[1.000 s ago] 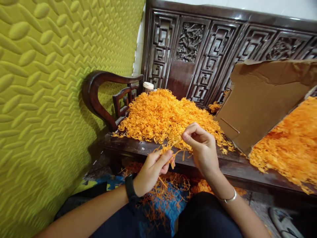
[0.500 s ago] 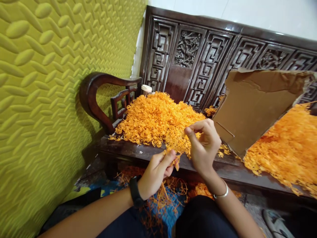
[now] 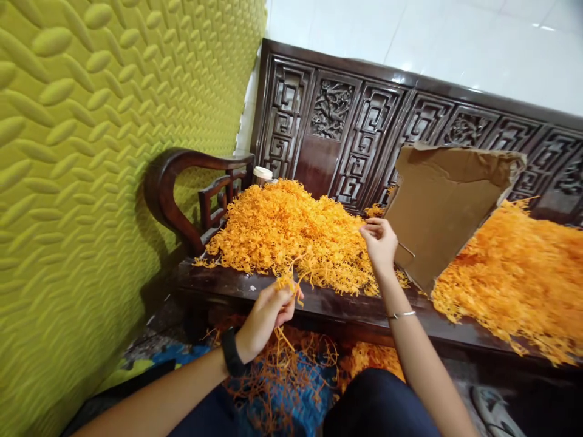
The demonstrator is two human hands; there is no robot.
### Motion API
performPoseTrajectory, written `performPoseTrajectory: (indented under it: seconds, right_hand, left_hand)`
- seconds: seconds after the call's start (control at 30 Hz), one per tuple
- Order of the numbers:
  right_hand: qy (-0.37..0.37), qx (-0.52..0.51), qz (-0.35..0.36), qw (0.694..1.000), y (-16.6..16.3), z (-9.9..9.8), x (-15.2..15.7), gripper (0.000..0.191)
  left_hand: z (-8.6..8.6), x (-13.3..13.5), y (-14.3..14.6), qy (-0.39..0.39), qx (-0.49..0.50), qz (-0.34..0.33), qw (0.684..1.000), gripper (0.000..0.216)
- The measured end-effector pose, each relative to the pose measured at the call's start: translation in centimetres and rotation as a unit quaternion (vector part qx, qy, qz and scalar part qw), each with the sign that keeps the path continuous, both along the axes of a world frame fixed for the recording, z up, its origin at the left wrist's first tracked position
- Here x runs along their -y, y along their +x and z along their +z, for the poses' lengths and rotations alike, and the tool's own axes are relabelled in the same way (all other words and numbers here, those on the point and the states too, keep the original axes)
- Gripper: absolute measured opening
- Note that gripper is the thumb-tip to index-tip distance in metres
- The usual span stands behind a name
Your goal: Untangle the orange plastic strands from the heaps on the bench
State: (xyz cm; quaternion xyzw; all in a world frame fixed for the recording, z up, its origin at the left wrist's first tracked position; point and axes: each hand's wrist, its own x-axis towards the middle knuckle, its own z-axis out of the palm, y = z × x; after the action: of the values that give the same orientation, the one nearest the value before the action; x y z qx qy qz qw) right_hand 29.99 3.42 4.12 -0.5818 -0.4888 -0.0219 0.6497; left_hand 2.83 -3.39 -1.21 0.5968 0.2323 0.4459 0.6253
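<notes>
My left hand [image 3: 272, 306] is closed around a bunch of thin orange branching plastic stems [image 3: 296, 280], in front of the bench edge. Some stems stick up above the thumb and others hang down below the fist. Farther right, my right hand [image 3: 381, 243] is by the right side of a heap of small orange plastic pieces [image 3: 291, 227]. Its thumb and fingertips are pressed together; whatever they hold, if anything, is too small to make out. The heap lies on the seat of a dark carved wooden bench [image 3: 218, 279].
A cardboard sheet [image 3: 441, 212] stands on the bench, with a second orange heap [image 3: 523, 273] to its right. A white-lidded jar [image 3: 262, 175] is by the armrest [image 3: 159, 188]. Loose orange stems [image 3: 277, 382] lie below over a blue mat. A yellow textured mat [image 3: 113, 121] lines the left.
My right hand has moved away from the left one, out toward the right end of the heap. My left hand has shifted slightly left with the stems. The camera view has tilted up.
</notes>
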Motion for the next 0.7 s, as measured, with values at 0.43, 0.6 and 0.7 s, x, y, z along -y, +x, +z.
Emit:
performPoseTrajectory:
  seconds: [0.43,0.6,0.7]
  right_hand:
    - [-0.008,0.192,0.422,0.886,-10.5,3.9,10.6,0.011]
    - [-0.101,0.288,0.382,0.872,-11.9,3.5,11.1,0.011]
    - [-0.127,0.275,0.358,0.883,-12.1,3.0,10.5,0.010]
  left_hand:
    - [1.1,0.9,-0.3,-0.044,0.028,-0.010,0.999,0.028]
    - [1.3,1.2,-0.4,-0.052,0.019,0.015,0.998,0.031]
    - [1.3,1.2,-0.4,-0.054,0.006,0.008,0.998,0.032]
